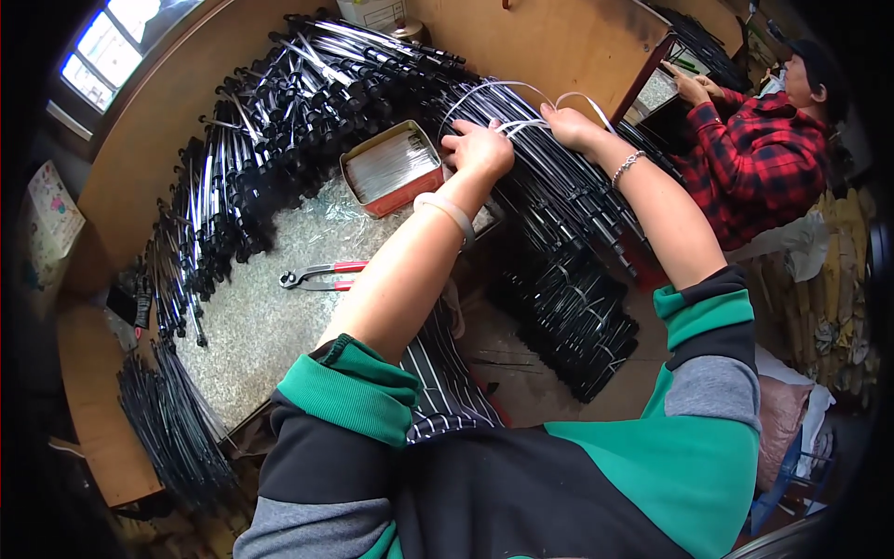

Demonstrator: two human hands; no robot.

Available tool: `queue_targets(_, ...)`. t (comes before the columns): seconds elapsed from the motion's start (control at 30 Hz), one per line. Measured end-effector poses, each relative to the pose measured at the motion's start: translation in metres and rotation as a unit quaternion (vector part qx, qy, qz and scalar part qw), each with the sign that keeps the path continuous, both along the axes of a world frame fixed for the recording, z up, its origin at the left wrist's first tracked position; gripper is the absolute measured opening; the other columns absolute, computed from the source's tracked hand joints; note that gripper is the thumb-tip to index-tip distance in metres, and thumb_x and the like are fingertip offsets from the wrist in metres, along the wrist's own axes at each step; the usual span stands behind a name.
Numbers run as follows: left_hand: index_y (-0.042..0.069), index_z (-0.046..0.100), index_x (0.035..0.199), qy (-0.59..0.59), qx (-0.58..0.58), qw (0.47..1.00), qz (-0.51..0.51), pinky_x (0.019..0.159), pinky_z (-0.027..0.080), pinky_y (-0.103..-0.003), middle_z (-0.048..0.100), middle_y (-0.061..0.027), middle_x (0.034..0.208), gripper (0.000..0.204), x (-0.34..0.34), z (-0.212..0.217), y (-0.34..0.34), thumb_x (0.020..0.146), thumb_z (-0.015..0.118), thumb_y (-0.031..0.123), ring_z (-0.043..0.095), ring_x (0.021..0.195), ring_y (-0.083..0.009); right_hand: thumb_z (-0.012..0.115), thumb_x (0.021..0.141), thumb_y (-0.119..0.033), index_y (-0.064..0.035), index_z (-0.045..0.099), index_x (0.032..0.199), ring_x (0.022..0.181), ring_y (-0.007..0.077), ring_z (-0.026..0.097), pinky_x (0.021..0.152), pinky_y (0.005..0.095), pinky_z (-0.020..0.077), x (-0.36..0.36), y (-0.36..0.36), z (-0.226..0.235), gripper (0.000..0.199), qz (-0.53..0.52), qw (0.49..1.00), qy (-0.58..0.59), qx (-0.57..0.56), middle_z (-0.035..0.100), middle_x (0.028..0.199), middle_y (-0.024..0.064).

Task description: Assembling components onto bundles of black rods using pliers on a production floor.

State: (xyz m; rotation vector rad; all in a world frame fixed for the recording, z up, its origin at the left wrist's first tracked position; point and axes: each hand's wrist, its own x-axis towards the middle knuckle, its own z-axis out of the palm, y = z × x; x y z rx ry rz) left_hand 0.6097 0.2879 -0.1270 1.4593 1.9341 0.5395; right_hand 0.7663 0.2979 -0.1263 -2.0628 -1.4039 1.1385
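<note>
Both hands are at a bundle of black and silver rods [559, 182] that look like umbrella frames, at the right edge of the worktable. A thin white strap [527, 124] runs across the bundle and loops up above it. My left hand [480, 149], with a pale bangle on its wrist, has its fingers closed on the strap at the left side. Slightly farther right, my right hand [573, 129] pinches the strap too, a chain bracelet on its wrist. The fingertips are partly hidden. Left of my left hand stands a red open tin [399, 201] full of thin clear strips.
Red-handled pincers [321, 277] lie on the speckled tabletop [256, 335]. Piled frames [289, 112] line the wooden back board [130, 158]. Tied black bundles [573, 321] lie on the floor below. At right a co-worker in a checked shirt [759, 154] handles something. Thin black rods [177, 429] stand lower left.
</note>
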Motion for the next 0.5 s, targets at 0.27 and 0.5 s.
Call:
queue_targets(0.27, -0.013, 0.031, 0.125, -0.293, -0.048, 0.95, 0.098, 0.096, 0.037, -0.04, 0.047, -0.031, 0.12, 0.077, -0.022, -0.022, 0.014, 0.083, 0.053, 0.048, 0.049, 0.111, -0.0399, 0.033, 0.095, -0.041, 0.01, 0.05, 0.114, 0.097, 0.0245, 0.056, 0.084, 0.0352, 0.0435, -0.006, 0.0, 0.0, 0.057, -0.014, 0.996, 0.09, -0.006, 0.057, 0.109, 0.0204)
queue_targets(0.5, -0.006, 0.037, 0.123, -0.488, 0.073, 0.868, 0.059, 0.097, 0.035, -0.037, 0.049, -0.0229, 0.12, 0.078, -0.057, -0.03, -0.011, 0.078, 0.059, 0.054, 0.048, 0.113, -0.0312, 0.044, 0.091, -0.044, 0.0016, 0.055, 0.116, 0.099, 0.017, 0.054, 0.088, 0.029, 0.0396, -0.001, 0.01, -0.087, 0.053, -0.015, 0.99, 0.054, 0.127, 0.059, 0.108, 0.0097)
